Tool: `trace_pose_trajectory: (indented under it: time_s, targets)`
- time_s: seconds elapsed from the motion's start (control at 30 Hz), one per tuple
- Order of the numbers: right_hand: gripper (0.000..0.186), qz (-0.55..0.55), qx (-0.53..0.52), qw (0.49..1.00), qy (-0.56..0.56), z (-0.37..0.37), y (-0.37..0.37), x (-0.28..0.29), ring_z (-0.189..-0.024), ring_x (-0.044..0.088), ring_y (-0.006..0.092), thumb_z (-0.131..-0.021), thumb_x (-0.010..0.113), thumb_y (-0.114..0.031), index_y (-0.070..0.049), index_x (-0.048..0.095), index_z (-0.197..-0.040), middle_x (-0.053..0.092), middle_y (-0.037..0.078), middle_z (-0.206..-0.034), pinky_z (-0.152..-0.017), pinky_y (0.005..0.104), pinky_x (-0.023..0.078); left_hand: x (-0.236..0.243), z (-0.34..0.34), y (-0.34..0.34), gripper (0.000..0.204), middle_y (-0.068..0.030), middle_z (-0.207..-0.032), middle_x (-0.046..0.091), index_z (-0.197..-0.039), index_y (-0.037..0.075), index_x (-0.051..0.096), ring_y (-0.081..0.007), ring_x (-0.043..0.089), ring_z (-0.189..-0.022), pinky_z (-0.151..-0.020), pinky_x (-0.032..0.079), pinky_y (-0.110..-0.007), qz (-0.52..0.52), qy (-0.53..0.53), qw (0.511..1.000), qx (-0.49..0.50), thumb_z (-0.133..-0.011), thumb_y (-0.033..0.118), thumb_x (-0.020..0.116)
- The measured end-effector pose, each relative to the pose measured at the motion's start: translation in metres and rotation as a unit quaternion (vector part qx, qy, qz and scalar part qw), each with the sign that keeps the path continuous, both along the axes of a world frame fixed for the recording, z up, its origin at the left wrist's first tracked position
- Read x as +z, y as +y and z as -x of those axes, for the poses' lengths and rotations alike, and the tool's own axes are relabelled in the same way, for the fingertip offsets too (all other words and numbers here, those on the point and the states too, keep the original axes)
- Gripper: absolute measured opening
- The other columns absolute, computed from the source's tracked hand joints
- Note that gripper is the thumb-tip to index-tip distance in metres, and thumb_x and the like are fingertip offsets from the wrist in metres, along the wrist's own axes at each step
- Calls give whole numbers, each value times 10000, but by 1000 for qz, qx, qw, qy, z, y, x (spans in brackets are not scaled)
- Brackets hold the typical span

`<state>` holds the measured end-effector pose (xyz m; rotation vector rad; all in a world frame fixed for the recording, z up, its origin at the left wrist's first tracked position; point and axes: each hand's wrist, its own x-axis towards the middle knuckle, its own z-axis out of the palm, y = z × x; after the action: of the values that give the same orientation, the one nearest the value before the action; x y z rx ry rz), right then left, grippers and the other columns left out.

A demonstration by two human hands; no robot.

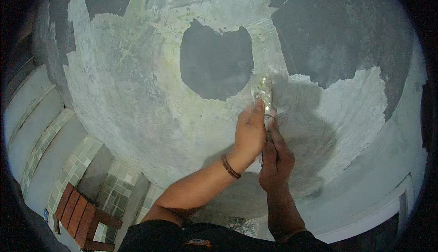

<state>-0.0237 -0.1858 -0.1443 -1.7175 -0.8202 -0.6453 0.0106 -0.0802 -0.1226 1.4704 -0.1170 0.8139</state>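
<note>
In front of me is a wall [132, 115] with pale, rough, scraped-looking areas and dark grey painted patches. A rounded grey patch [215, 62] sits near its middle. A scraper [267, 91] with a narrow, shiny, smeared blade points upward against the pale surface, just right of that patch. My right hand [277, 163] is closed round its handle, low down. Higher up, my left hand [250, 131] is closed against the scraper near the base of the blade, thumb upward. The handle is mostly hidden by both hands.
At lower left stands a red-brown slatted wooden stool [78, 215]. Beside it, steps with greenish tiles [75, 167] climb along the left side. A larger dark grey area [337, 28] covers the upper right wall. A white frame [378, 218] edges a dark opening at lower right.
</note>
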Motion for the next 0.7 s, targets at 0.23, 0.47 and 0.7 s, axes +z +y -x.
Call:
trace_pose_trajectory:
  time_s: [0.23,0.47,0.7]
  targets:
    - [454,-10,4,1000,20,0,1,-7,-1317,575,260,-1051,440,-94,34,500,-1483,507,249,-1520,-1048,349,475,-10,-5,0,513,-129,-795,613,-902,-35,627,-184,553,-757,-702,462,-384,-43,-72,996,32,-1116,374,404]
    - [460,-2,-24,999,-32,-11,5,-5,-972,616,130,-1061,460,-124,-4,490,-1504,539,204,-1509,-758,255,492,13,1,3,495,-141,-756,599,-885,-49,620,-221,549,-754,-727,462,-414,27,-49,998,-30,-1110,340,412]
    - [458,-21,-38,996,-80,-8,11,-9,-696,529,34,-1054,465,-99,-39,509,-1506,600,129,-1472,-607,221,462,7,3,6,496,-112,-773,614,-908,-42,627,-188,535,-748,-706,459,-377,30,-18,999,-37,-1103,358,408]
